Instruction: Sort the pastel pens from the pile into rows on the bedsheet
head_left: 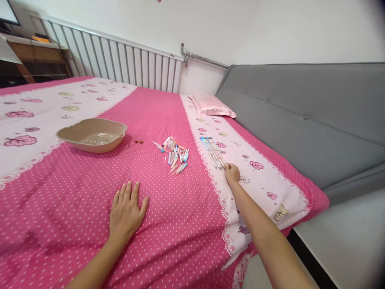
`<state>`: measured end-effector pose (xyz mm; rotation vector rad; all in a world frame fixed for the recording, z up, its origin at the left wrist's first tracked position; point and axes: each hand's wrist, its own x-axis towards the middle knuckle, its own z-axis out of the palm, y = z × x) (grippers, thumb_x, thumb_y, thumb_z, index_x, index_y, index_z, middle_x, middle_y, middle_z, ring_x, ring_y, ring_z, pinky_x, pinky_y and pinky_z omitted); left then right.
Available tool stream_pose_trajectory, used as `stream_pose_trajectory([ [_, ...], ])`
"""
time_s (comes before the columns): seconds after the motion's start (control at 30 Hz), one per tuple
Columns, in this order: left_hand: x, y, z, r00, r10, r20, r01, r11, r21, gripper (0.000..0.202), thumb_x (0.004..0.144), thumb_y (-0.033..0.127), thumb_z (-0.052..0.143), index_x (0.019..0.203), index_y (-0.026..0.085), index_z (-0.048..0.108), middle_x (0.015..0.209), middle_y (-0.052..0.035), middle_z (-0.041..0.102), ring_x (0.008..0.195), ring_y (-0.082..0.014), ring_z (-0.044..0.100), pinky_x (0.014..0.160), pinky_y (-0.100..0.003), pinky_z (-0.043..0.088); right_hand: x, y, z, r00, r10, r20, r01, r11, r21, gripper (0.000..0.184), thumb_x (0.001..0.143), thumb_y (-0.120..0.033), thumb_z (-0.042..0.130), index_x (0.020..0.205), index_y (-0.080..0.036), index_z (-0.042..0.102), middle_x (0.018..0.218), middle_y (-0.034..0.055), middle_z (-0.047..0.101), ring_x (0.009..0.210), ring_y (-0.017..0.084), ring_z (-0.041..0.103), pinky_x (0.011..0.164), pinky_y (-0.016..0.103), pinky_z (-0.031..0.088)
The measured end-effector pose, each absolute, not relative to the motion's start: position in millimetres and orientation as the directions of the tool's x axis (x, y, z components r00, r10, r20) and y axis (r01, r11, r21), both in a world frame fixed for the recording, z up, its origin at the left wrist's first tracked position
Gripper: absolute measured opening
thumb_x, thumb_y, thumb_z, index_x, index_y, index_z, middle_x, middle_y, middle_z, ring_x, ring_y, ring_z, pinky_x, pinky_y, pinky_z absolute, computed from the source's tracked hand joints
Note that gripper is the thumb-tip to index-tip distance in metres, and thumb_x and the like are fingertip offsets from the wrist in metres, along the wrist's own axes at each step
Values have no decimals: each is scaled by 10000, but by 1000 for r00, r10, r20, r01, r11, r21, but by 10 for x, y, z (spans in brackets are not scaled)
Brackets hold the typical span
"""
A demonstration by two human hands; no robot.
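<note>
My left hand [126,210] lies flat on the pink dotted bedspread [168,237], fingers spread, holding nothing. Over on the white printed strip, my right hand [232,173] has its fingers pinched at the near end of a slim pen [221,159]. That pen is at the right side of a row of pens [207,144], laid side by side in two bands, the far band with blue ends. Between my hands, farther off, is a loose pile of pens and markers [176,154] in pink, white and blue. My fingers partly hide the pinched pen's tip.
A beige plastic basin [99,146] rests on the bed at left, with a small brown object [138,141] beside it. A pink pillow [212,106] lies near the grey padded headboard [306,108]. Behind the bed are a white railing [120,52] and a metal pipe [204,58].
</note>
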<state>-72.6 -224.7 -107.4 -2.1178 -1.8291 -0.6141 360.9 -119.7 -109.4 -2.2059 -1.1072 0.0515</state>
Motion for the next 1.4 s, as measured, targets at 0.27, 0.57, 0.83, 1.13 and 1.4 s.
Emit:
stream_pose_trajectory([
  [0.27, -718, -2260, -1081, 103, 868, 485, 982, -166, 88, 665, 898, 462, 297, 1361, 13, 454, 1396, -240, 451, 1336, -347, 361, 1114, -483, 229, 3593, -1230, -1134, 710, 634, 307, 672, -480, -564, 294, 931, -322, 473, 1134, -140, 582, 1126, 98, 595, 1067, 227, 542, 943, 425, 395],
  [0.57, -701, -2315, -1064, 77, 898, 433, 989, -123, 79, 645, 908, 467, 313, 1384, 49, 434, 1433, -210, 419, 1357, -324, 341, 1124, -473, 230, 3428, -1481, -1145, 754, 592, 284, 646, -593, -481, 449, 874, -332, 417, 1189, -49, 568, 1217, 231, 556, 1152, 332, 462, 996, 444, 307],
  [0.83, -684, -2381, -1005, 62, 917, 394, 978, -134, 160, 632, 915, 447, 331, 1394, 42, 412, 1444, -217, 397, 1373, -325, 313, 1129, -488, 219, 3364, -1704, -1188, 751, 602, 271, 656, -636, -406, 477, 888, -381, 381, 1200, -68, 561, 1276, 204, 535, 1211, 335, 427, 1039, 462, 267],
  [1.13, -692, -2401, -1004, 56, 928, 369, 971, -137, 197, 633, 914, 436, 340, 1399, 34, 404, 1457, -224, 373, 1383, -326, 293, 1145, -473, 197, 3356, -1734, -1212, 747, 605, 276, 663, -650, -371, 508, 892, -406, 376, 1218, -71, 573, 1289, 190, 541, 1203, 350, 442, 1014, 473, 300],
  [1.4, -725, -2402, -1044, 56, 931, 360, 962, -147, 230, 634, 912, 443, 350, 1407, 48, 397, 1468, -218, 356, 1390, -324, 277, 1148, -493, 197, 3352, -1723, -1238, 750, 597, 284, 661, -665, -346, 503, 874, -399, 417, 1193, -54, 593, 1261, 207, 558, 1182, 372, 459, 994, 486, 321],
])
